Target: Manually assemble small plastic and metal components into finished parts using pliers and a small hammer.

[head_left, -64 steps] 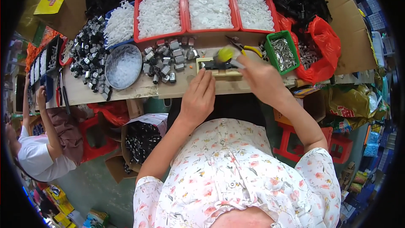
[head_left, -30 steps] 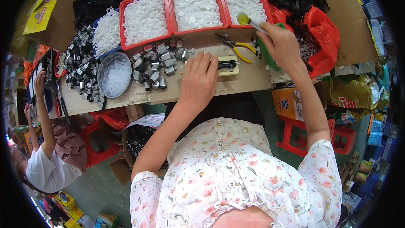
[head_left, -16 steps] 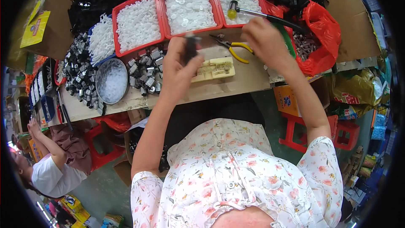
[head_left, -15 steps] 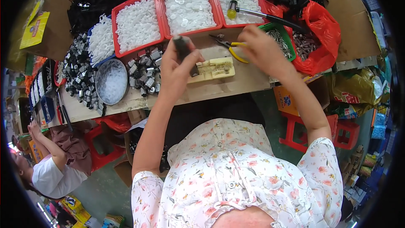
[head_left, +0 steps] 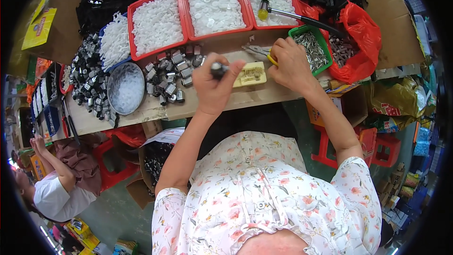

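Note:
My left hand [head_left: 214, 87] is raised over the near part of the table, its fingers closed around a small dark piece [head_left: 219, 70] with a greyish end. Most of that piece is hidden by the fingers. My right hand [head_left: 293, 67] has its fingers closed at the yellow handles of a pair of pliers [head_left: 258, 51], whose jaws point to the left. Between both hands a cream-coloured moulded block [head_left: 251, 76] with hollows lies on the table, partly covered by my left hand.
Red trays [head_left: 157, 23] of small white plastic parts line the back, with a hammer [head_left: 302, 17] across the right one. A green tray [head_left: 325, 49] holds metal pins. Left are metal-and-black pieces [head_left: 167, 78] and a round bowl [head_left: 126, 89]. Another person [head_left: 61, 184] sits far left.
My left hand has moved right and turned with the dark piece, now partly covering the cream block. My right hand has come down onto the pliers' handles.

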`<action>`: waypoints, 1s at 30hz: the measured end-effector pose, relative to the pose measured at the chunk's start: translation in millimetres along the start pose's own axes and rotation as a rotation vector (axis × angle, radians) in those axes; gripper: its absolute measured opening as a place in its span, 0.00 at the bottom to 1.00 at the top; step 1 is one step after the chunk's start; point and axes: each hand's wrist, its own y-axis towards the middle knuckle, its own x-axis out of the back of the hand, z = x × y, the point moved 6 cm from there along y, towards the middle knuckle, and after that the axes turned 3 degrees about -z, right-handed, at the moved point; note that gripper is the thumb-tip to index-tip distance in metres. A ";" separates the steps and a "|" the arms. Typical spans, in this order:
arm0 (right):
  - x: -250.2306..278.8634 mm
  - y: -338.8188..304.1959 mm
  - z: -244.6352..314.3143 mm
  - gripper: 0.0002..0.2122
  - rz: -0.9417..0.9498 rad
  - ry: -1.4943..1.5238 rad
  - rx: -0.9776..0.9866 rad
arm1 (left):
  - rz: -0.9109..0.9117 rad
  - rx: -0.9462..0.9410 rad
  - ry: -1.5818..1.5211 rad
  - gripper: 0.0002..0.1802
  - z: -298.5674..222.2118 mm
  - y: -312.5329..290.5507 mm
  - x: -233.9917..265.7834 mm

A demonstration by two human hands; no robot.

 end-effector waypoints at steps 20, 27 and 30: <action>48.4 -32.7 47.4 0.12 -0.052 0.392 0.241 | 0.390 0.235 0.132 0.17 -11.7 -21.0 -8.1; 35.2 -50.2 51.4 0.10 0.134 0.310 0.276 | 0.561 0.442 -0.036 0.17 -4.6 -37.0 0.1; 35.9 -59.3 53.7 0.12 0.151 0.346 0.288 | 0.640 0.684 -0.263 0.23 -0.2 -46.7 -4.9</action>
